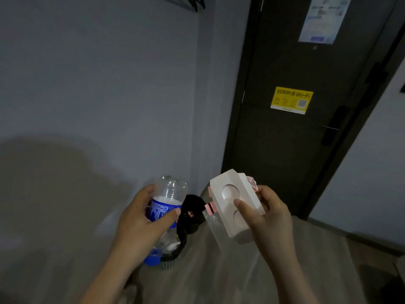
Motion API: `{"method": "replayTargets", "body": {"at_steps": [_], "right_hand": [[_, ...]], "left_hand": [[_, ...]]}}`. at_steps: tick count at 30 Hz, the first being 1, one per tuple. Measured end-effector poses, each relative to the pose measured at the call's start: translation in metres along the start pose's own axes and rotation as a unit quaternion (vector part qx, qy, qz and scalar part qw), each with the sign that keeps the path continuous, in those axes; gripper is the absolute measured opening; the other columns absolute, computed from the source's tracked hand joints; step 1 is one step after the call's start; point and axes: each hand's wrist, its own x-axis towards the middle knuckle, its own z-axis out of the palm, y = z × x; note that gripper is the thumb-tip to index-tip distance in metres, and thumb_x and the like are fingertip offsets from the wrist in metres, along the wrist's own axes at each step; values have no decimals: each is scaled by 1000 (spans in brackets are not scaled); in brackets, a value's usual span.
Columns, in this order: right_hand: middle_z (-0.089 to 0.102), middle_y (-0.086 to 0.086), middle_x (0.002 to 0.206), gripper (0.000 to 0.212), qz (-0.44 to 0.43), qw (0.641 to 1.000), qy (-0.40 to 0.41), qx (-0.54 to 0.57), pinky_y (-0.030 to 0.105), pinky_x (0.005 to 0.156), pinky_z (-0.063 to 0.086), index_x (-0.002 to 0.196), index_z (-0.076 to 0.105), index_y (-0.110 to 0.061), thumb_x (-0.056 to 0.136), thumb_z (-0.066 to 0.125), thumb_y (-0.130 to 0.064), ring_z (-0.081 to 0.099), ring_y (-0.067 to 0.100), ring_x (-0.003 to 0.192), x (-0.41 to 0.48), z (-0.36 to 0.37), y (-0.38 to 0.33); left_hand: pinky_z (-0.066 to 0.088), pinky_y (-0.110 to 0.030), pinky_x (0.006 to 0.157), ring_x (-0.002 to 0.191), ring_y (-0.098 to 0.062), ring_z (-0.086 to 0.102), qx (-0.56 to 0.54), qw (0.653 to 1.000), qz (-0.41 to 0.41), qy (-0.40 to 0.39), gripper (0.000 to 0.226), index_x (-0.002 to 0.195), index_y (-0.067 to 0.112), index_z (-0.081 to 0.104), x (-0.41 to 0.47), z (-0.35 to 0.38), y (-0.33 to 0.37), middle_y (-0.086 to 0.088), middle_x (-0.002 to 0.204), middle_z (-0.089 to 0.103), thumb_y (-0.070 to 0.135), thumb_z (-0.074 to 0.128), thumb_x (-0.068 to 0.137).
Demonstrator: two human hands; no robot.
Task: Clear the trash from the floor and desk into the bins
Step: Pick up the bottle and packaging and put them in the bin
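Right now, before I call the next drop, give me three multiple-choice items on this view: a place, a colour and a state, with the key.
1. Where is the white box?
A. On a chair
B. Held in the right hand
C. Inside a drawer

2. What colour is the label on the bottle?
A. Red
B. Green
C. Blue

3. How is the bottle placed?
A. Gripped in the left hand, cap pointing down
B. Standing upright on a shelf
C. Lying crushed flat underfoot

Key:
1 B, since the right hand's thumb and fingers are curled round the box.
2 C, since the band round the clear bottle is blue with white print.
3 A, since the left hand wraps the label and the blue cap is the lowest part.
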Motion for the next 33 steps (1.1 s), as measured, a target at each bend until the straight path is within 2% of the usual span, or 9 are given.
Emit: {"method": "replayTargets", "body": {"at_steps": [3,9,11,13,17,22,26,29,33], "right_hand": [[53,-31,91,32,7,1000,-23,6,12,57,44,95,49,-47,82,70,-28,56,-3,86,55,5,17],[51,-32,95,31,40,996,-80,8,11,62,43,110,54,-36,84,69,-29,56,-3,90,127,32,68],[51,-32,97,34,55,994,-97,5,11,63,43,116,55,-32,84,68,-30,55,-2,89,141,42,79],[54,-26,105,40,69,992,-107,-1,12,62,43,123,55,-26,85,67,-31,56,3,89,156,55,92],[54,-11,120,48,107,985,-139,-4,12,62,42,132,48,-27,87,64,-28,56,9,99,185,83,114],[51,-11,105,45,159,968,-192,-24,14,57,42,131,46,-28,90,60,-21,56,10,92,227,132,138],[59,-9,111,44,168,959,-221,-60,12,56,44,131,48,-25,89,61,-19,59,5,86,262,181,161],[53,-15,104,46,184,952,-232,-74,11,59,42,131,49,-26,88,63,-18,55,0,83,286,217,176],[53,-21,88,34,214,943,-244,-74,13,54,40,114,51,-36,89,61,-14,52,-2,75,309,259,200]], "left_hand": [[49,-19,65,79,0,66,42,999,-8,13,53,106,42,53,41,23,5,12,95,68,13,79,70],[50,-23,68,85,-11,65,72,994,-59,61,65,122,25,52,95,53,-20,3,102,66,30,82,64],[50,-22,69,87,-15,65,78,991,-80,68,62,122,23,53,109,59,-32,0,102,66,22,82,68],[47,-17,65,89,-14,64,82,989,-97,68,56,121,23,51,126,64,-45,1,102,65,11,77,74],[44,-14,63,84,-4,61,96,985,-128,57,59,128,23,48,162,70,-74,2,106,64,15,75,76],[43,-15,64,85,-6,61,90,978,-182,55,58,129,20,49,220,70,-123,1,107,64,17,74,77],[41,-20,68,89,-14,55,84,965,-245,48,64,137,17,42,272,67,-165,-2,115,55,19,72,80],[40,-22,73,91,-15,53,91,951,-292,39,64,136,15,43,306,61,-196,-2,113,54,21,73,80],[40,-27,81,92,-17,52,127,934,-334,19,63,134,13,45,342,54,-233,-8,118,58,25,74,79]]}}
